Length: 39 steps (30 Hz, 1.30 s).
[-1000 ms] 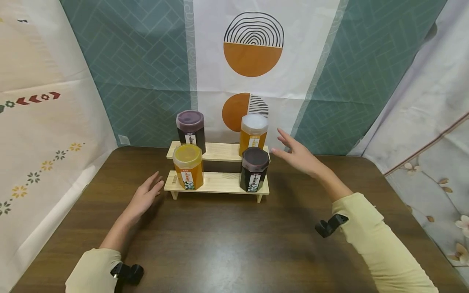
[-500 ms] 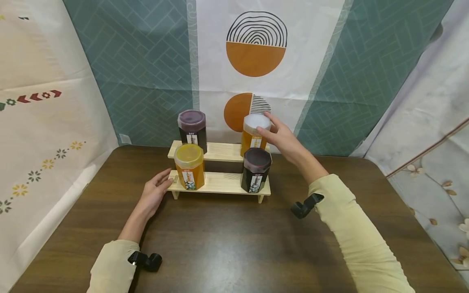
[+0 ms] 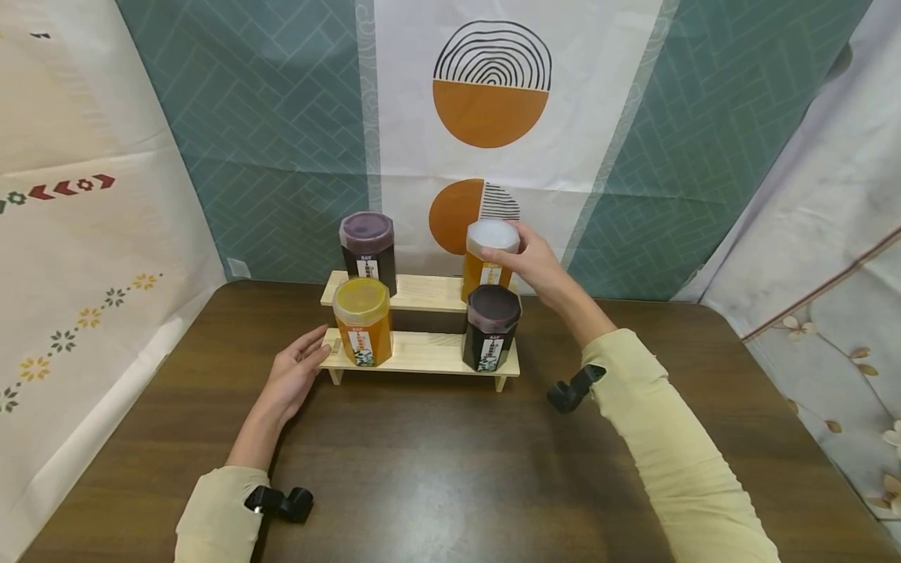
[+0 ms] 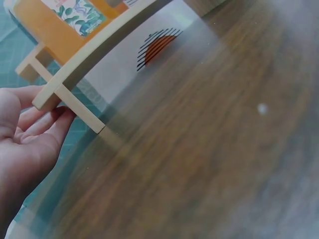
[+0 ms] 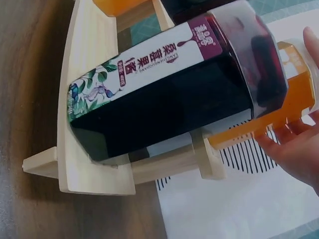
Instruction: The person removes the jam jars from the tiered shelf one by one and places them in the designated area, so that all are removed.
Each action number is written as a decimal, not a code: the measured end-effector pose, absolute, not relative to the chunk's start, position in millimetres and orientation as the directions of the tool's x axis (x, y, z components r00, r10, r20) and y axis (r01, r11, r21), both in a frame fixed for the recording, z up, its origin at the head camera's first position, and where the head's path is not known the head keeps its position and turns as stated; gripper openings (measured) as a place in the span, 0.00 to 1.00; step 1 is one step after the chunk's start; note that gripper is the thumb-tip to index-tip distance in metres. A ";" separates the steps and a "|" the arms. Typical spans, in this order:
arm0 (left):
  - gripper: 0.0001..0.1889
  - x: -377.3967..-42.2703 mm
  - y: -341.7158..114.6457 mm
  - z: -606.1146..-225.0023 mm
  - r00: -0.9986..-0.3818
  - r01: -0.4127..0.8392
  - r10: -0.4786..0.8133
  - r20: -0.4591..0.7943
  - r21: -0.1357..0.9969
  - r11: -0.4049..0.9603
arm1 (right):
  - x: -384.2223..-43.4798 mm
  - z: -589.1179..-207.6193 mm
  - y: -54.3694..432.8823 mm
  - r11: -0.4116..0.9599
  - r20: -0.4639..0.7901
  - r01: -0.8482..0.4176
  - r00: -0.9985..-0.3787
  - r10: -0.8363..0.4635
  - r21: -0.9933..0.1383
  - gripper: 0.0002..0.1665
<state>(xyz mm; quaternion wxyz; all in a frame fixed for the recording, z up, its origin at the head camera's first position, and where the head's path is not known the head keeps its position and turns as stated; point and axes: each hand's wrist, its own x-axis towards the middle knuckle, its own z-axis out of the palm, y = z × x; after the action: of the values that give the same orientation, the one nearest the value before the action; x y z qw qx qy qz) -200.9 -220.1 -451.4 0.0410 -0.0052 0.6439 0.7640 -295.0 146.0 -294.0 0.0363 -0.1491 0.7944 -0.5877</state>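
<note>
A two-tier wooden shelf (image 3: 425,350) carries several jars. My right hand (image 3: 538,264) holds the orange jar with a whitish lid (image 3: 487,275) at the back right, thumb in front of the lid and fingers behind it. The jar stands on the upper tier. At the shelf's lower left end, my left hand (image 3: 292,377) grips the board edge, with thumb above and fingers beneath in the left wrist view. The dark jar (image 5: 169,99) at the front right fills much of the right wrist view and partly hides the orange one.
At the front left stands an orange jar with a yellow lid (image 3: 362,320). Another dark jar (image 3: 367,249) is at the back left. Patterned cloth (image 3: 281,156) hangs behind the brown table (image 3: 429,469), with more cloth on both sides.
My right hand has moved left from beside the shelf and taken hold of the back right jar's top. My left hand has come in from the left and gripped the shelf's end.
</note>
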 end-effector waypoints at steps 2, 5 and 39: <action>0.33 -202.0 -221.1 -450.8 -0.996 -0.067 0.063 -0.056 0.982 -0.177 | -296.7 -292.4 145.9 0.274 0.122 -0.201 -0.952 -0.280 -0.941 0.39; 0.33 -202.9 -222.6 -450.7 -0.996 -0.066 0.070 -0.054 0.980 -0.186 | -299.5 -290.8 145.7 0.291 0.127 -0.212 -0.951 -0.283 -0.933 0.40; 0.31 -201.1 -220.4 -451.9 -0.993 -0.093 0.089 -0.072 0.960 -0.265 | -293.3 -284.6 241.9 0.413 0.157 -0.221 -0.970 -0.184 -0.883 0.37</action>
<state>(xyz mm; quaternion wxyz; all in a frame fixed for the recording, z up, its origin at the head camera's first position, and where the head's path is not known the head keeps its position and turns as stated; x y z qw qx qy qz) -201.1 -220.4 -451.9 0.0571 -0.0016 0.6034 0.7954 -293.3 241.9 -284.6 -0.0176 -0.1207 0.8405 -0.5279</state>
